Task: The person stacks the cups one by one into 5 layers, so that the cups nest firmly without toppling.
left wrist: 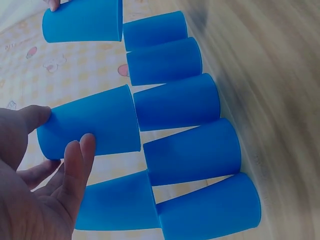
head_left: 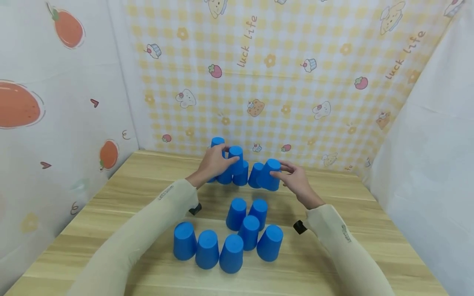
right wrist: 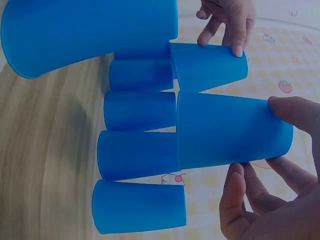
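Left hand [head_left: 212, 162] and right hand [head_left: 297, 183] each pinch a cup, the left cup [head_left: 235, 156] and right cup [head_left: 269, 176] lying mouth-down between thumb and fingers. Wooden table [head_left: 333, 255] carries seven inverted front cups [head_left: 248, 233], insides hidden. Left wrist view shows all five inverted cups of the back row [left wrist: 177, 102], partly covered in the head view; one upper cup [left wrist: 117, 202] stands atop.

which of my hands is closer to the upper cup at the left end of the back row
Left. Your left hand is just beside that upper cup, holding the neighbouring cup; your right hand is farther off to the right, holding a different cup.
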`<state>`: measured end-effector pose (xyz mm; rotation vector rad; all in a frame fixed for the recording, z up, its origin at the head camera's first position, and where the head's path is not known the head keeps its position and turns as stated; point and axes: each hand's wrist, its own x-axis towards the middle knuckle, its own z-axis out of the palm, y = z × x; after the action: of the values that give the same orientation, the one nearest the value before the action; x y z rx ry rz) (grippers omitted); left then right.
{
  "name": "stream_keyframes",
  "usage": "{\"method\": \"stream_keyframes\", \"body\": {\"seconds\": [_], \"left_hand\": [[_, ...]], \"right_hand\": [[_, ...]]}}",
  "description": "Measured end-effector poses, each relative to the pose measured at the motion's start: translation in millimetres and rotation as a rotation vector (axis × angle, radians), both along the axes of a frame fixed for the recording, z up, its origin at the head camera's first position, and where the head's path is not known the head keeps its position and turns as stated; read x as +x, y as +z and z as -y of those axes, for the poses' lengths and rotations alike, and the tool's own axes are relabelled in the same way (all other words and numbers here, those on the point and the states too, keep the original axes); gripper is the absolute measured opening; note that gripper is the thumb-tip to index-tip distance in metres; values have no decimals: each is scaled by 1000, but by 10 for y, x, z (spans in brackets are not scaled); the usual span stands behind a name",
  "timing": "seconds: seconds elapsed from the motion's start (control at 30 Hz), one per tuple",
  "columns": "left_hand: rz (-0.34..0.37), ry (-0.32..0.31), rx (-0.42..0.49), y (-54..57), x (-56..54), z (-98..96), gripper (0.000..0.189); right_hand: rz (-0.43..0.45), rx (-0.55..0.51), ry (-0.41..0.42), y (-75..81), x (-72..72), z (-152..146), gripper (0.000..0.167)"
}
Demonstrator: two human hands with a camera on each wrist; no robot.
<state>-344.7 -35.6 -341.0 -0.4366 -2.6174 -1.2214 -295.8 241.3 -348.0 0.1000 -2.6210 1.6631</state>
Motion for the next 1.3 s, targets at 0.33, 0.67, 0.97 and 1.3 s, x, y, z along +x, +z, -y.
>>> {"method": "stream_keyframes", "body": {"seconds": [0.33, 0.67, 0.97, 1.3], "left_hand": [[27, 49, -52, 73, -116, -82, 50], [60, 118, -116, 110, -181, -163, 52], [33, 132, -132, 107, -215, -198, 54], [-47, 140, -194, 111, -239, -218, 52]], "right_hand": [[-6, 0, -5, 10, -115, 98, 60], [-3, -21, 9, 79, -218, 171, 62], [-42, 24, 10, 142, -321, 217, 58], [-84, 105, -16, 210, -497, 334, 58]]}}
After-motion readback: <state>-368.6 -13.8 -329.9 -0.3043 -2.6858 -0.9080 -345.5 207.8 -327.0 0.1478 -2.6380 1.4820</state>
